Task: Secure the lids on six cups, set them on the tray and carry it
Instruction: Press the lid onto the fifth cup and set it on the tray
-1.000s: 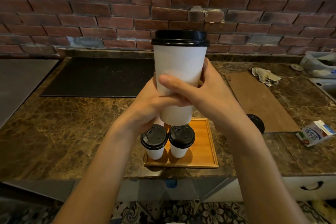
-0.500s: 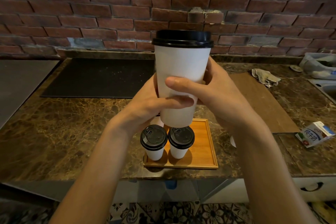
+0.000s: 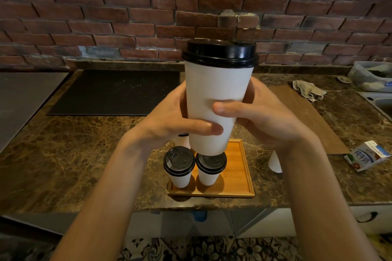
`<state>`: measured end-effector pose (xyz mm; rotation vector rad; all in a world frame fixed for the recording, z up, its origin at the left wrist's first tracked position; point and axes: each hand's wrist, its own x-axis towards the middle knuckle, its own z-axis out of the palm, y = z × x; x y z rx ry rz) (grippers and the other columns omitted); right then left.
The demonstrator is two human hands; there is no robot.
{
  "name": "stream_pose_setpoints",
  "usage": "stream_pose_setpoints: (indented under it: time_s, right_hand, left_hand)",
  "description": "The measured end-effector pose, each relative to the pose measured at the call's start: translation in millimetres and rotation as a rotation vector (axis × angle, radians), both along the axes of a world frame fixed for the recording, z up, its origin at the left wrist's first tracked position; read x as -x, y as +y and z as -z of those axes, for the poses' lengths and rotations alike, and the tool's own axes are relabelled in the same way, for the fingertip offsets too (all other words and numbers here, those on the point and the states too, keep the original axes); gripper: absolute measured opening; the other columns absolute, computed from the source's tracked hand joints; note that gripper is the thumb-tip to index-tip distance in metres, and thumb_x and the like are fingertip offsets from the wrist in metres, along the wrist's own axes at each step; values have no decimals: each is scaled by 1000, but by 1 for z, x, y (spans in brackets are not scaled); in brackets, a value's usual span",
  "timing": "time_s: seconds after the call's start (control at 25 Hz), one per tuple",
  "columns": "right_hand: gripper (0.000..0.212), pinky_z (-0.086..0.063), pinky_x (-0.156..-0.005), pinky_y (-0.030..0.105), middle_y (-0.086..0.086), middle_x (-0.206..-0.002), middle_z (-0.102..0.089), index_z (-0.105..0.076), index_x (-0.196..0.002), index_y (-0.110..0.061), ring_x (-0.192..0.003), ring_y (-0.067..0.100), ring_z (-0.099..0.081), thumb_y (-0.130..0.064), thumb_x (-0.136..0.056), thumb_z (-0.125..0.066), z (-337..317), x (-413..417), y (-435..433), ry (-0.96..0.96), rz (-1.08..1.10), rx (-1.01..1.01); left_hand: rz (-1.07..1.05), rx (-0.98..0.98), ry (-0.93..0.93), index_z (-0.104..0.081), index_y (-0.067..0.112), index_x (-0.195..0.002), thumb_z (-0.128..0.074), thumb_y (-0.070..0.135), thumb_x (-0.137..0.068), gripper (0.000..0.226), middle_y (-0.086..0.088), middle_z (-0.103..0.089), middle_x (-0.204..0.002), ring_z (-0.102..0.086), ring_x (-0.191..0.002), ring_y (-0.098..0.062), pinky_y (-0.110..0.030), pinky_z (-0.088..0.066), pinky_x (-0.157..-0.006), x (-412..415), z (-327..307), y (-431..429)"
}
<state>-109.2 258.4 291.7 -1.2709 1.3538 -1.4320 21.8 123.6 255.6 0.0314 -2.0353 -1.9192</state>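
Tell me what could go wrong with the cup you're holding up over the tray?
1. The left hand and the right hand hold the white cup in the air right above the two lidded cups on the wooden tray. If it slips, it could knock them over.
2. The tray sits near the front edge of the counter, so a bump might push it off.

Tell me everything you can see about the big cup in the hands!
It is a tall white paper-looking cup, wider at the top. A black plastic-looking lid sits on it. It is upright, held up off the counter. The left hand and right hand grip its lower half, thumbs across the front.
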Motion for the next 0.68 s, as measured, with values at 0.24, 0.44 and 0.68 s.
stream_pose_setpoints:
  time_s: [0.24,0.44,0.68]
  right_hand:
    - [76,-57,-86,34,-4,-113,-68,-53,-129,-21,-108,15,-66,-32,-60,-85,-6,-3,-1,115,131,-6]
    - [77,-58,-87,33,-9,-115,-66,-53,-129,-25,-105,6,-64,-41,-61,-84,-11,-10,-2,208,290,10]
    - [73,-58,-86,32,-9,-117,-62,-50,-130,-24,-104,5,-62,-37,-67,-85,-11,-18,-7,242,401,6]
  left_hand:
    - [-124,55,52,-47,28,-122,-84,27,-58,74,19,-66,-107,-63,-103,-5,-16,-52,-77,1,-6,7]
    - [-347,136,116,-46,44,-114,-82,33,-54,70,30,-63,-105,-60,-105,4,-11,-51,-74,3,-9,15]
    - [-435,153,158,-42,48,-113,-79,31,-56,70,38,-59,-102,-57,-103,13,-7,-49,-72,9,-10,24]
